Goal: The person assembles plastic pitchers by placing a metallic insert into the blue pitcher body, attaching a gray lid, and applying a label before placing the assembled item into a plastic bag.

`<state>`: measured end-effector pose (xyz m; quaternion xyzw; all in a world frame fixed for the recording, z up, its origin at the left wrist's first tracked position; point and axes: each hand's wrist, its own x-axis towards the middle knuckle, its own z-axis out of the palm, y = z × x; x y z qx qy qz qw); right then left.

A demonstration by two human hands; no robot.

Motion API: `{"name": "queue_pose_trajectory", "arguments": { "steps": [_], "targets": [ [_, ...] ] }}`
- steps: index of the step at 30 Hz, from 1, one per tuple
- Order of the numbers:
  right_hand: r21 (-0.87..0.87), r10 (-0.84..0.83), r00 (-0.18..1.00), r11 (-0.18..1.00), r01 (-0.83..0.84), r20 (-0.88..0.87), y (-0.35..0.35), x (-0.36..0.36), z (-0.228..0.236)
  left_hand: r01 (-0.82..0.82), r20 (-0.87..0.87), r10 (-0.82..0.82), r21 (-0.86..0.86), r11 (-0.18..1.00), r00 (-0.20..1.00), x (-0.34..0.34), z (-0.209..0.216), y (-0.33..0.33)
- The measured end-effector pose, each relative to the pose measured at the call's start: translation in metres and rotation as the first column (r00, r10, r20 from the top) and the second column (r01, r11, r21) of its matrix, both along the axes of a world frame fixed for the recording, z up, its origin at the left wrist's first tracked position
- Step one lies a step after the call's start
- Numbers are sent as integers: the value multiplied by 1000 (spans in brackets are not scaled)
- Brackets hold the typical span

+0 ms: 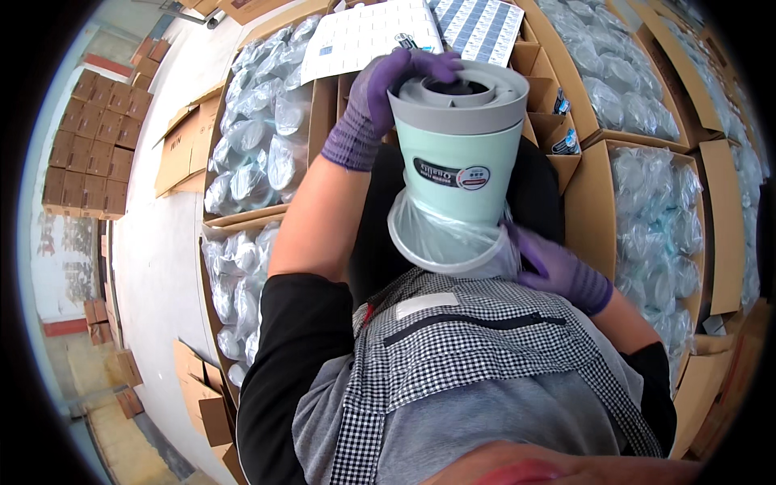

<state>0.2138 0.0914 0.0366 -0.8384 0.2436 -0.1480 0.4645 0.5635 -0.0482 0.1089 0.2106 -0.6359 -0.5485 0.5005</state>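
Observation:
In front of my chest is a tapered mint-green plastic container [461, 153] with a wide grey ring at its upper end and a dark oval label on its side. My left hand [396, 85], in a purple knit glove, grips the grey ring from the left, fingers bent over its top. A clear plastic bag [440, 234] is bunched round the container's lower part. Low on the right, my right hand [550, 267], gloved the same, closes on the bag beside the container; some of its fingers are hidden behind it.
Open cartons of bagged pieces stand at left [259, 133] and right [655, 218]. Ahead, a divided carton [546, 89] holds small blue-and-black items, with a white label sheet [368, 40] and a blue-patterned sheet [477, 28] over it. Stacked brown boxes [97, 145] stand far left.

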Motion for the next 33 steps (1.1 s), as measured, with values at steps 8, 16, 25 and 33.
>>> {"name": "queue_pose_trajectory", "arguments": {
  "steps": [8, 16, 25, 33],
  "targets": [
    [-319, -171, 926, 904, 283, 337, -107, 46, 121, -255, -65, 275, 220, 941, 959, 3, -48, 17],
    [187, 83, 776, 950, -251, 625, -237, 141, 28, -38, 714, 551, -596, 802, 431, -77, 82, 66],
    [-351, 318, 720, 930, -110, 617, -192, 93, 96, -41, 578, 350, -478, 877, 737, -10, 61, 39],
    [-369, 208, 767, 928, 40, 607, -166, 78, 100, -109, 450, 467, -621, 776, 761, -19, 86, 68]
  ]
}}
